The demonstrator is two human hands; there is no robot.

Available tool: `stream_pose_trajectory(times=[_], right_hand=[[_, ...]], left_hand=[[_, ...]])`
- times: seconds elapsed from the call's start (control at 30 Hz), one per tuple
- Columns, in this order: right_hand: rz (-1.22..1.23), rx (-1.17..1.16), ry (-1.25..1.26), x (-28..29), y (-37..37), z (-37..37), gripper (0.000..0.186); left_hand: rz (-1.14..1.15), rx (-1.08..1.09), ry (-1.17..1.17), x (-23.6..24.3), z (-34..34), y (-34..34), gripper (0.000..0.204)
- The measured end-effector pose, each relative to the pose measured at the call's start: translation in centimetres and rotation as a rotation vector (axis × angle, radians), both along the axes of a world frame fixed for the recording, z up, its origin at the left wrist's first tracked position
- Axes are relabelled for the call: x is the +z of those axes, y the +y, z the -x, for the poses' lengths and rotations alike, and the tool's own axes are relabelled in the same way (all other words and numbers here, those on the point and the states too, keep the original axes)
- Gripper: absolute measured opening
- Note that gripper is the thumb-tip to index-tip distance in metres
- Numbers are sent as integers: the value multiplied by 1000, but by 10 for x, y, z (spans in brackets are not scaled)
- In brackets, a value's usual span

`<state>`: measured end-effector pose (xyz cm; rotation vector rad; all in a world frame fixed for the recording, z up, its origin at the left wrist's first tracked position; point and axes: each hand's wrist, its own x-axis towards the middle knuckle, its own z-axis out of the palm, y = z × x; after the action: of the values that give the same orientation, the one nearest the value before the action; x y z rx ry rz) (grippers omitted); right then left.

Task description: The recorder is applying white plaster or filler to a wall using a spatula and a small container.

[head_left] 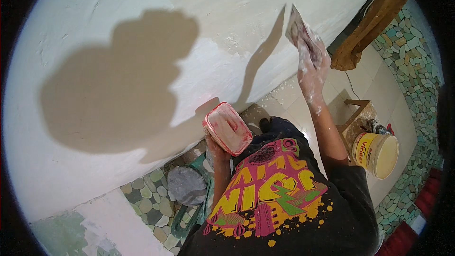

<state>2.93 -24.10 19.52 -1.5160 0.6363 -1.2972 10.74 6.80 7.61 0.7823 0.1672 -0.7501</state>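
Note:
My right hand (313,61), spotted with white paste, is closed around a flat putty knife (295,22). The blade's tip points up toward the pale wall (213,61); whether it touches the surface I cannot tell. Low by the wall, my left hand (216,149) grips the side of a rectangular red-and-white tub (217,139). Pinkish-white putty (230,127) lies inside it, with a hollow scooped in the middle. The fingers under the tub are partly hidden. On the wall, smoother greyish patches meet whiter areas, and large shadows fall across it.
At the right, a white bucket (385,156) with a yellow label stands by a small wooden stool (358,114). A brown wooden post (372,23) rises beyond my right hand. A grey round slab (187,186) and green frame (203,204) sit at lower left, on pebbled floor.

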Motion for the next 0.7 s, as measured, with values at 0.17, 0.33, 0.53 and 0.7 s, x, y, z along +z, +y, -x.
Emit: stream_pose_trajectory(times=[0.17, 0.33, 0.53, 0.7], right_hand=[[225, -91, 153, 32, 35, -26, 35], [58, 337, -87, 40, 84, -38, 41], [322, 421, 73, 39, 80, -28, 42], [671, 148, 171, 19, 42, -9, 40]], left_hand=[[-28, 41, -37, -8, 4, 9, 70], [14, 49, -52, 4, 5, 3, 69], [-34, -9, -49, 8, -3, -1, 69], [19, -52, -73, 10, 0, -6, 71]])
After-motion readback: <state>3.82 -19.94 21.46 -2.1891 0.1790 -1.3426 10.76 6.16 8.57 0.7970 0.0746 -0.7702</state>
